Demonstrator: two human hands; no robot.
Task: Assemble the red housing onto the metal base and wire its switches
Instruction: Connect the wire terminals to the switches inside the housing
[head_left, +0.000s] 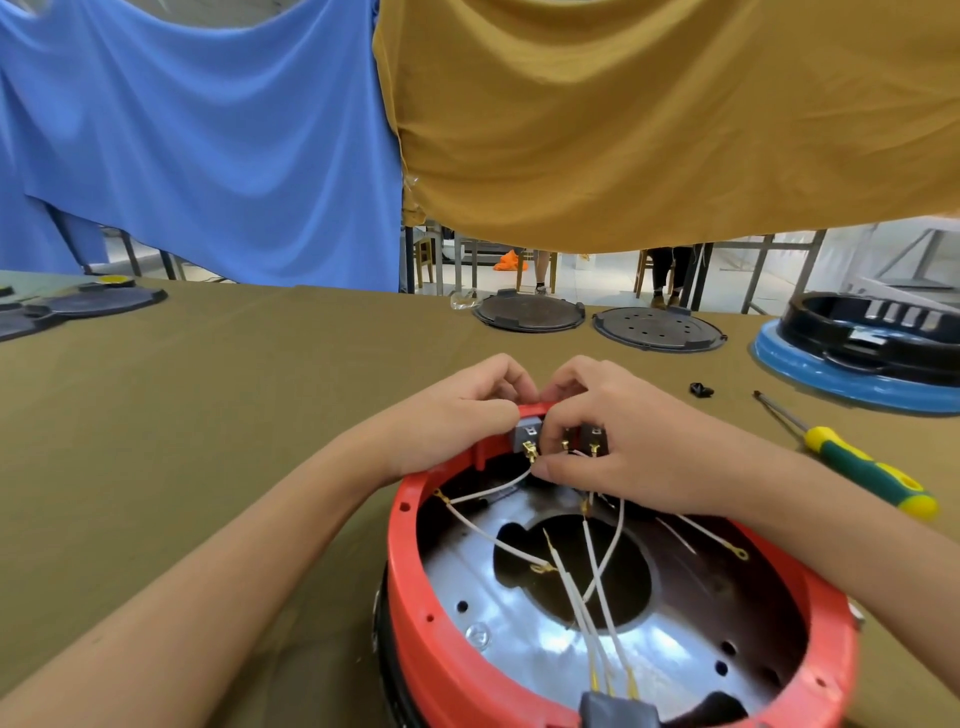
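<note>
The red housing (431, 629) sits as a ring around the shiny metal base (524, 639) near the bottom middle. Several white wires (597, 592) with brass terminals cross its inside. At the far rim sit a grey switch (525, 435) and dark switches (592, 436) with brass tabs. My left hand (457, 415) grips the far rim of the housing beside the grey switch. My right hand (618, 441) curls over the switches, its thumb and fingers pinching a white wire's terminal at the grey switch.
A green-and-yellow screwdriver (852, 465) lies to the right, with a small black part (701, 389) near it. Two dark round plates (530, 312) (658, 328) lie at the table's far edge, a black-and-blue housing (857, 353) at far right, and more dark plates (98, 301) at far left.
</note>
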